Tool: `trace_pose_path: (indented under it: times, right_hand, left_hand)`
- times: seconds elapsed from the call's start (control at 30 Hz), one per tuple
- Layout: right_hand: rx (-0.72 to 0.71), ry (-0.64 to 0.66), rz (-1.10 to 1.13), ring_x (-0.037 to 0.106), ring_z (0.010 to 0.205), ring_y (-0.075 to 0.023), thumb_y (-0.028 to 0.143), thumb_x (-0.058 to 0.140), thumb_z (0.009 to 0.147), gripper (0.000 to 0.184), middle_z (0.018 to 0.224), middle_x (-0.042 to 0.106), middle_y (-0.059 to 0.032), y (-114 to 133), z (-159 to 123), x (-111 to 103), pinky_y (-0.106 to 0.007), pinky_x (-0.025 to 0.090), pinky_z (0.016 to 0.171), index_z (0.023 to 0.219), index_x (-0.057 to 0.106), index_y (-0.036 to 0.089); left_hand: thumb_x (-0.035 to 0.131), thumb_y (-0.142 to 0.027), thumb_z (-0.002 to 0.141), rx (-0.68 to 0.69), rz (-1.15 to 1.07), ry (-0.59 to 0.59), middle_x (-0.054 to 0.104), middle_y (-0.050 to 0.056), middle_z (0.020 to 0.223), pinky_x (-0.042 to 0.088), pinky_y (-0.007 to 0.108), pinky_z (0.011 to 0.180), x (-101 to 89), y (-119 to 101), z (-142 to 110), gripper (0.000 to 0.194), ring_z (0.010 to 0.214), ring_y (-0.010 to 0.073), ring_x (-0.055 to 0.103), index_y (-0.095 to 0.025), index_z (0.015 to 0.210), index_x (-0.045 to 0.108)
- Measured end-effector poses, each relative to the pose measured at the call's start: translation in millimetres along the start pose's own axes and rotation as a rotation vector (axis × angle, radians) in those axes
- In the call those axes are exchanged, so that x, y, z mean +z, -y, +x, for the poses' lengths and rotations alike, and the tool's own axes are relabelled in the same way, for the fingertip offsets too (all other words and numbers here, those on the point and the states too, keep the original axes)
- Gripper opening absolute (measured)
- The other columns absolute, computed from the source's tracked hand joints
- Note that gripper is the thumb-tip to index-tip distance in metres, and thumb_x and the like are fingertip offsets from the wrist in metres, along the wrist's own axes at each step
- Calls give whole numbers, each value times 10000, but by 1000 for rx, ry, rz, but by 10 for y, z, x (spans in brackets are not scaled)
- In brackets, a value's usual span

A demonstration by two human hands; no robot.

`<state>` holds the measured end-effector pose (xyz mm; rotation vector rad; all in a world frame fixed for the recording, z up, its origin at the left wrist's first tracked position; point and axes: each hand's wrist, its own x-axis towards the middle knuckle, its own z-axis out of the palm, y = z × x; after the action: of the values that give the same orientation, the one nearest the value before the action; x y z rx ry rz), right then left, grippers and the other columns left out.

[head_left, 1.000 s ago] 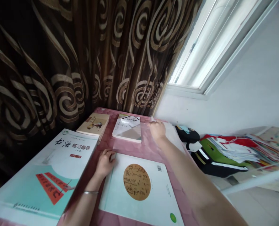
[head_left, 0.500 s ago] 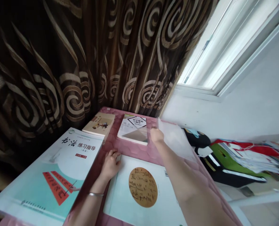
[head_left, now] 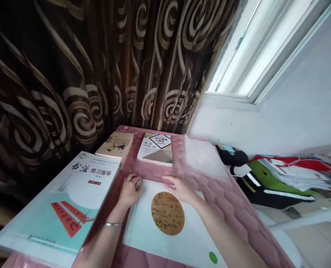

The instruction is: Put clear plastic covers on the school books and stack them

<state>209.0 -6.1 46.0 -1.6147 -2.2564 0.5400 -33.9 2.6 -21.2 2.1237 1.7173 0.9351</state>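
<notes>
A pale book (head_left: 151, 242) with a brown oval of brush writing lies on the pink quilted surface, back cover up. At its far left corner, the fingers of my left hand (head_left: 129, 191) are curled, apparently gripping the book's edge. My right hand (head_left: 179, 187) is over the far edge of the same book, fingers stretched out and apart, holding nothing visible. A translucent plastic sheet (head_left: 204, 156) lies beyond my right hand. To the left is a large calligraphy workbook (head_left: 67, 186) with red banners on its cover.
Behind the workbook sits a small tan book (head_left: 115, 144); a white and grey book (head_left: 155, 149) lies near the far edge. A patterned brown curtain (head_left: 131, 67) hangs at the back. On the right, a green and black bag (head_left: 266, 182) and piled papers (head_left: 299, 173) stand below a window.
My right hand has come back from beside the plastic sheet, leftward and nearer, to the book's far edge. My left hand stays at the corner. The view has shifted slightly.
</notes>
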Motion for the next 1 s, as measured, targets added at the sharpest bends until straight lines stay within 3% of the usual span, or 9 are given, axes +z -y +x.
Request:
trace_pose_path:
  times: [0.1,0.23,0.33,0.5,0.63,0.83,1.0]
  right_hand:
    - [-65,152,4,309,1424,-284,422,632,858,481,1511,413,-91,63,-513,134,-485,355,1104,1315,578,282]
    - [-107,308,-44,128,1459,-375,457,806,668,831,1592,216,-111,108,-947,206,-642,230,1105,1414,454,355]
    - [-61,386,-21,-20,1464,-371,474,812,642,942,1615,76,-104,167,-1036,182,-666,95,1121,1463,366,358]
    - [42,593,37,-201,1438,-340,530,809,590,1083,1607,-110,-75,249,-991,115,-605,-102,1131,1506,274,313]
    - [41,622,38,-227,1429,-343,523,828,541,1174,1590,-163,-80,277,-1018,143,-602,-137,1118,1520,222,294]
    - [6,542,5,-150,1452,-327,485,774,645,1011,1598,-93,-91,280,-1086,167,-606,-68,1138,1506,282,290]
    - [-48,464,-18,-61,1461,-337,353,775,656,941,1600,6,-114,277,-1131,161,-615,5,1146,1487,340,275]
  left_hand:
    - [625,-93,729,9,11,-5,632,106,1184,423,447,1022,-1,8,7,345,1128,273,584,-186,1051,708]
    - [632,-100,731,2,20,-8,630,97,1181,441,441,1014,13,33,23,340,1112,270,587,-195,1046,715]
    - [642,-107,732,8,25,-8,635,90,1176,445,444,1013,18,47,37,336,1099,267,595,-202,1046,716]
    - [646,-103,734,17,38,-5,644,88,1166,449,442,1011,14,50,51,334,1097,262,603,-194,1048,714]
    - [651,-108,734,9,48,0,643,92,1174,452,433,1015,4,33,54,334,1099,264,604,-186,1052,716]
    - [641,-126,746,5,41,13,638,90,1186,445,427,1031,-9,27,52,330,1118,259,599,-194,1061,713]
    - [633,-131,750,26,27,19,643,97,1177,442,434,1031,-9,44,42,333,1126,259,594,-184,1070,709]
